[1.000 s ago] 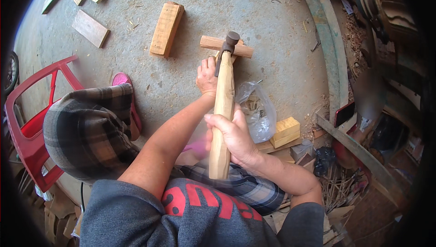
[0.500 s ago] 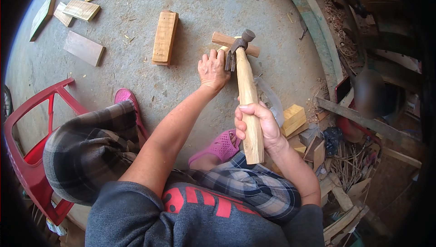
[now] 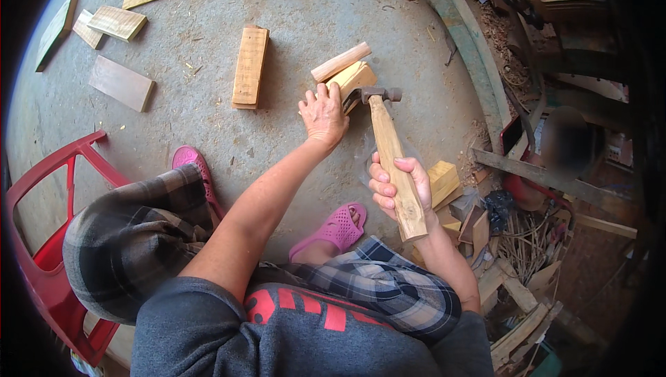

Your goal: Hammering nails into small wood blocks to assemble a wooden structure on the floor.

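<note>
My right hand [image 3: 402, 186] is wrapped round the pale wooden handle of a claw hammer [image 3: 390, 142]. Its dark metal head lies at the near right side of a yellowish wooden block [image 3: 359, 77], the claw pointing left toward my other hand and partly hidden. With bent fingers, my left hand [image 3: 324, 117] grips the near left end of that block on the concrete floor. A reddish wooden stick [image 3: 341, 61] lies slantwise along the block's far side. What the claw tips touch cannot be made out.
A stacked pair of wooden blocks [image 3: 250, 68] stands left of my hands. Several boards [image 3: 121, 82] lie farther left. A red plastic chair [image 3: 41, 231] is at the left edge. Wood offcuts [image 3: 444, 181] and sticks crowd the right, near a green-grey curved beam [image 3: 463, 37].
The hammer's head has swung round and come nearer, its claw now beside the block. The stick's slant has changed, and more of the block shows. My left hand stays almost in place.
</note>
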The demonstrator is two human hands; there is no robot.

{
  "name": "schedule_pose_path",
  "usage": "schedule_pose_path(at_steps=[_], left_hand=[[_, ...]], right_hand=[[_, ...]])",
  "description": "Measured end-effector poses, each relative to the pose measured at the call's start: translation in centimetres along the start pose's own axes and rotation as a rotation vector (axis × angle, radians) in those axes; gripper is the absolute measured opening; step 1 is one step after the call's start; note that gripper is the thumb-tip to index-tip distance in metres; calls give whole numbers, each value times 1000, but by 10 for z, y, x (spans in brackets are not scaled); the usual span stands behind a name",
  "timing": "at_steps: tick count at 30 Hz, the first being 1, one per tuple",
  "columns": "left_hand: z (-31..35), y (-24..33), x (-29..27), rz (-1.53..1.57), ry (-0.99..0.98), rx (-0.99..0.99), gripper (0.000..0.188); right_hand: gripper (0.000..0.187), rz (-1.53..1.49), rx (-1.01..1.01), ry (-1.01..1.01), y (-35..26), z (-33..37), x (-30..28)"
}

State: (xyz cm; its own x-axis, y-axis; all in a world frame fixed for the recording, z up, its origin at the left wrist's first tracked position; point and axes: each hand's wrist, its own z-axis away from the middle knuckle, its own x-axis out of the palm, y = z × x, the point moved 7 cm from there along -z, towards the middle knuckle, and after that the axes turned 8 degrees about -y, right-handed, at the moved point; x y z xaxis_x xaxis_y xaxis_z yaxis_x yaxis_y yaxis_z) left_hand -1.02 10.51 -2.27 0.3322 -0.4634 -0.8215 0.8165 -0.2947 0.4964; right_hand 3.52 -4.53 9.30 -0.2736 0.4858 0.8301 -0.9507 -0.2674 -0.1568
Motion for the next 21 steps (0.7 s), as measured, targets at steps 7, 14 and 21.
schedule_pose_path(at_steps=[7,14,21], left_hand=[[12,0,-7,85,69,254,70],[19,-32,-3,215,229,481,65],[5,23,-56,65,379,711,47]], right_hand=[[40,-432,-23,-153,-21,7,6],[49,-507,-24,-302,-21,15,-9],[41,-621,-24,-727,0,35,-36]])
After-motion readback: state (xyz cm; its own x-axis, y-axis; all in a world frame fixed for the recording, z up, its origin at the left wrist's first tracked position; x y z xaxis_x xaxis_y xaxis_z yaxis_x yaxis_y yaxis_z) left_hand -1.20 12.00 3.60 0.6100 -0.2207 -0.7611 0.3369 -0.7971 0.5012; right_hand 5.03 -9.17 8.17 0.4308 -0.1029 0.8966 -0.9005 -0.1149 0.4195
